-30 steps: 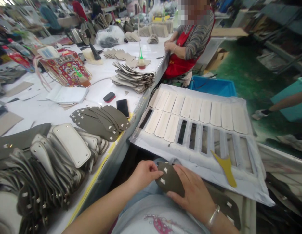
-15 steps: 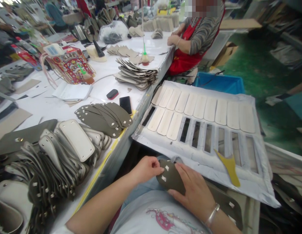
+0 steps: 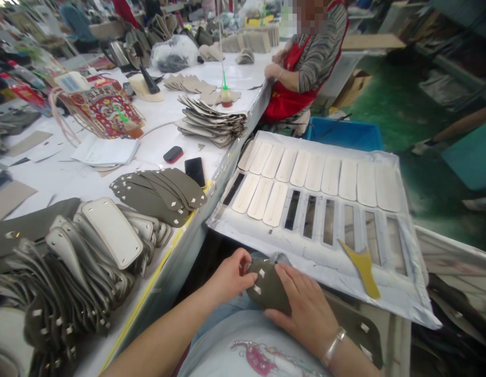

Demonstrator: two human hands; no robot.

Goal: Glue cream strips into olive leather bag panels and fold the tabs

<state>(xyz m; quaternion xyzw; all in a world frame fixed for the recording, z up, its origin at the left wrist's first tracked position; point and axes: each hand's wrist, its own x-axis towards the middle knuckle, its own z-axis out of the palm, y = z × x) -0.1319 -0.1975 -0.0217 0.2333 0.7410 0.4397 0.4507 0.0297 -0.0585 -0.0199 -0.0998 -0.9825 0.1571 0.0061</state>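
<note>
A long grey-green panel (image 3: pixel 269 294), leather-like, with small white squares near its rounded end, lies over my lap. It passes beneath my right hand (image 3: pixel 305 301) and reappears beyond the wrist. That hand rests across the panel, fingers toward the far edge and thumb by the near one, gripping it. My left hand (image 3: pixel 232 275) is at the panel's left end, its fingers curled and its thumb on the edge by the white squares. Whether a small part sits between those fingertips is too small to tell.
A fabric-covered frame (image 3: pixel 250 231) with pale strips and open slots stands ahead, a yellow Y-shaped tool (image 3: pixel 364 269) on it. At left are piled panels (image 3: pixel 70 293), fanned panels (image 3: pixel 156 191) and a phone (image 3: pixel 194 172). A co-worker in a red apron (image 3: pixel 282 104) sits beyond, near a blue bin (image 3: pixel 345 136).
The whole view has shifted slightly, so most things appear farther left. My left fingers have loosened a little at the panel's edge. My right hand keeps its place on the panel.
</note>
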